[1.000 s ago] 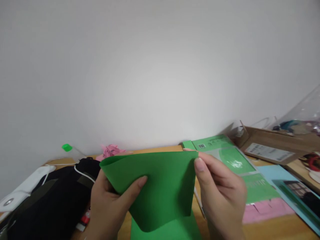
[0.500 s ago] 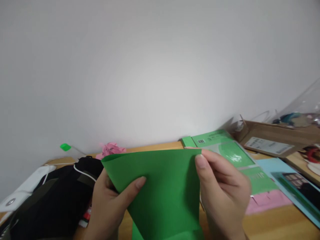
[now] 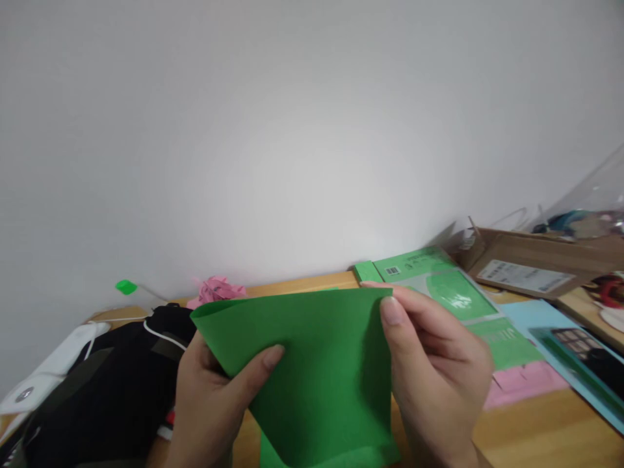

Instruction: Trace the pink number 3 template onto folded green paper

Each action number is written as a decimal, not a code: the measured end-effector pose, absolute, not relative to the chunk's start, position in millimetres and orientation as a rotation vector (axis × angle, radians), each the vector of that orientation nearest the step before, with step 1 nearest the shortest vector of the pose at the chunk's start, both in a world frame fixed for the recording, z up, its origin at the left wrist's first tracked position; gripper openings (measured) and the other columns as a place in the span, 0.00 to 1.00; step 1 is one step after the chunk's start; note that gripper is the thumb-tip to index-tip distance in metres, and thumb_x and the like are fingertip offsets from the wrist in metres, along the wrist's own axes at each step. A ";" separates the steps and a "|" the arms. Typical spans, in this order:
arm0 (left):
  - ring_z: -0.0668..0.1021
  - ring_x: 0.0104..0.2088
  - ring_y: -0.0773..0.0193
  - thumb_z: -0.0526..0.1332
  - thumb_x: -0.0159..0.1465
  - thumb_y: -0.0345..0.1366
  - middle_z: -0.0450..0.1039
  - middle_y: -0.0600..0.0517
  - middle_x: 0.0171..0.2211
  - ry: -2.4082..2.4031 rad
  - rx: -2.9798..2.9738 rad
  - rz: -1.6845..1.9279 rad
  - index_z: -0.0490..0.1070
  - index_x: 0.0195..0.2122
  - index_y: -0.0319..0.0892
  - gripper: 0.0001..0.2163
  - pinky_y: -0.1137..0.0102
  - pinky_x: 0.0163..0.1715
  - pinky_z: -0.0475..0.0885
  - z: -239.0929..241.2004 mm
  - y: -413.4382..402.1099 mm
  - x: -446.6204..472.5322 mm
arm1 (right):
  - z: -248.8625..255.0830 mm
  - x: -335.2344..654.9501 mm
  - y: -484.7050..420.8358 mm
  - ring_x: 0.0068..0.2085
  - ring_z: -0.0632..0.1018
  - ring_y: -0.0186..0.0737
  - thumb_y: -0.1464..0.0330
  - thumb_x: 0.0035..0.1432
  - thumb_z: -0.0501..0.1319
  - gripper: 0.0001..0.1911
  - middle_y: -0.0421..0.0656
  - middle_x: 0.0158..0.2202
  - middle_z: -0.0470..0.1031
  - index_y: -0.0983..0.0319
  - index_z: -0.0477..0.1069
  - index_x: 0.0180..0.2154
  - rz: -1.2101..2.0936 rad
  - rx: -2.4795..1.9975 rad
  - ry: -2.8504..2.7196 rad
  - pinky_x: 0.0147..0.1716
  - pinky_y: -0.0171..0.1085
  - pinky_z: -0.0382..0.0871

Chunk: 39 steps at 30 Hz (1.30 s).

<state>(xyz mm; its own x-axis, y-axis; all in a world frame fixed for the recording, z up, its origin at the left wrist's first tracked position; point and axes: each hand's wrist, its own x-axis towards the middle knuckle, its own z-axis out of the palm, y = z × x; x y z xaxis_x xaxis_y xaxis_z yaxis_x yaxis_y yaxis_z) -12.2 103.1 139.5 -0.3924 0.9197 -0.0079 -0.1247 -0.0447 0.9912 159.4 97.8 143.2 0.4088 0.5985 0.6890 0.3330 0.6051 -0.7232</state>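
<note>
A sheet of green paper (image 3: pixel 322 370) is held up in front of me, bent over so that a rounded fold shows at its upper left. My left hand (image 3: pixel 214 390) grips its left side, the thumb lying across the front face and the fingers hidden behind. At the top right corner, my right hand (image 3: pixel 433 364) pinches the paper between thumb and fingers. More green paper shows low down beneath the held sheet, on the wooden table.
Left lie a dark cloth item (image 3: pixel 112 390), a white power strip (image 3: pixel 53 364) and crumpled pink paper (image 3: pixel 219 290). Right are a green paper pack (image 3: pixel 458 299), pink paper (image 3: pixel 529 383), a light-blue sheet (image 3: pixel 524 315) and a cardboard box (image 3: pixel 526 260). A wall (image 3: pixel 312 130) stands behind.
The paper's folded left end and my left hand have shifted slightly left. Both hands keep their hold on the sheet. The view has tilted a little.
</note>
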 end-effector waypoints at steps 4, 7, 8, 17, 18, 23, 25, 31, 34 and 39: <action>0.80 0.23 0.62 0.78 0.36 0.41 0.79 0.54 0.26 1.405 0.907 1.564 0.74 0.32 0.43 0.22 0.73 0.20 0.78 143.3 99.7 -7.9 | 143.2 159.1 96.6 0.33 0.82 0.35 0.72 0.60 0.64 0.14 0.37 0.38 0.83 0.48 0.79 0.44 0.251 -0.968 -1.166 0.31 0.33 0.80; 0.80 0.25 0.63 0.77 0.40 0.40 0.80 0.56 0.28 1.418 0.915 1.560 0.75 0.33 0.45 0.19 0.75 0.22 0.77 145.5 97.4 -5.7 | 143.0 159.0 96.4 0.33 0.82 0.34 0.72 0.60 0.64 0.14 0.36 0.39 0.83 0.47 0.79 0.44 0.270 -0.959 -1.160 0.31 0.32 0.80; 0.80 0.25 0.64 0.76 0.41 0.40 0.79 0.56 0.28 1.416 0.915 1.565 0.75 0.33 0.46 0.19 0.75 0.23 0.77 145.7 97.2 -5.3 | 142.9 158.8 96.4 0.33 0.82 0.34 0.72 0.60 0.64 0.15 0.36 0.39 0.83 0.47 0.79 0.44 0.275 -0.954 -1.160 0.31 0.32 0.80; 0.80 0.24 0.63 0.78 0.36 0.38 0.79 0.55 0.26 1.384 0.856 1.607 0.75 0.32 0.43 0.22 0.76 0.20 0.78 145.0 99.8 -4.5 | 141.5 158.0 96.6 0.32 0.82 0.34 0.72 0.60 0.64 0.14 0.35 0.38 0.83 0.48 0.79 0.43 0.257 -0.963 -1.146 0.30 0.32 0.79; 0.80 0.23 0.64 0.78 0.36 0.37 0.79 0.55 0.26 1.383 0.859 1.611 0.75 0.32 0.43 0.21 0.77 0.20 0.77 145.3 99.6 -4.1 | 141.4 158.0 96.5 0.32 0.82 0.34 0.71 0.60 0.64 0.13 0.35 0.38 0.83 0.48 0.79 0.43 0.251 -0.967 -1.145 0.29 0.32 0.78; 0.79 0.22 0.64 0.78 0.36 0.38 0.79 0.55 0.24 1.386 0.873 1.623 0.74 0.30 0.43 0.21 0.77 0.19 0.77 144.6 100.7 -5.6 | 141.5 158.0 96.5 0.31 0.82 0.37 0.70 0.59 0.65 0.11 0.38 0.37 0.83 0.50 0.80 0.42 0.228 -0.992 -1.135 0.27 0.34 0.79; 0.80 0.22 0.62 0.78 0.35 0.39 0.79 0.54 0.24 1.392 0.899 1.612 0.74 0.30 0.42 0.22 0.75 0.19 0.77 143.8 101.6 -7.0 | 141.8 157.9 96.4 0.31 0.82 0.36 0.70 0.59 0.65 0.11 0.37 0.37 0.83 0.50 0.80 0.42 0.235 -0.982 -1.141 0.28 0.34 0.79; 0.79 0.24 0.64 0.77 0.38 0.38 0.79 0.55 0.26 1.411 0.887 1.610 0.75 0.32 0.45 0.19 0.76 0.21 0.77 145.1 99.0 -4.6 | 141.0 158.5 96.4 0.30 0.81 0.35 0.70 0.58 0.65 0.11 0.38 0.36 0.83 0.50 0.80 0.42 0.220 -0.988 -1.138 0.27 0.33 0.80; 0.79 0.23 0.64 0.78 0.37 0.39 0.79 0.56 0.26 1.413 0.890 1.600 0.75 0.31 0.46 0.20 0.76 0.20 0.77 144.2 98.4 -5.9 | 140.4 158.6 96.6 0.30 0.81 0.35 0.70 0.58 0.65 0.10 0.39 0.36 0.83 0.51 0.80 0.41 0.213 -0.999 -1.128 0.26 0.34 0.79; 0.80 0.22 0.62 0.78 0.36 0.39 0.79 0.55 0.25 1.389 0.923 1.584 0.75 0.31 0.45 0.21 0.74 0.20 0.78 140.8 101.3 -11.3 | 140.7 158.8 96.9 0.29 0.81 0.33 0.72 0.58 0.65 0.12 0.37 0.35 0.83 0.50 0.80 0.41 0.231 -0.966 -1.153 0.27 0.31 0.78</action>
